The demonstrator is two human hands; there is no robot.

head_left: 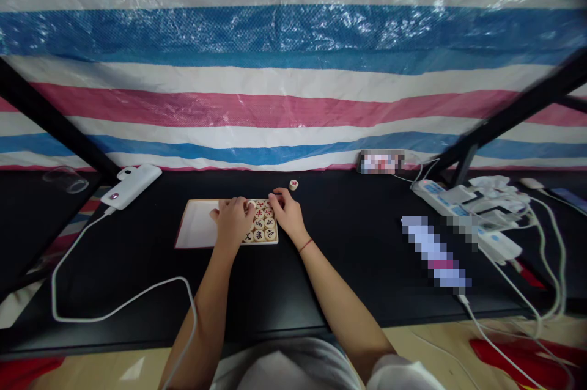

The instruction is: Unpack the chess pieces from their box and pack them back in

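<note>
A shallow white box (pixel 277 237) holds rows of round Chinese chess pieces (pixel 259 224) with red and black characters. Its open lid (pixel 197 225), pale inside, lies flat to the left. My left hand (pixel 233 219) is palm down over the box's left part, fingers bent, thumb and forefinger at a piece in the far row; the palm hides several pieces. At the box's far right corner rests my right hand (pixel 288 211), with thumb and forefinger apart and touching the edge. One loose chess piece (pixel 293 184) lies on the black table beyond the right hand.
A white power bank (pixel 131 186) with a cable and a clear cup (pixel 66 180) are at left. On the right lie a phone (pixel 433 252), another propped phone (pixel 380 161) and a loaded power strip (pixel 468 216). A striped plastic sheet (pixel 275 110) hangs behind.
</note>
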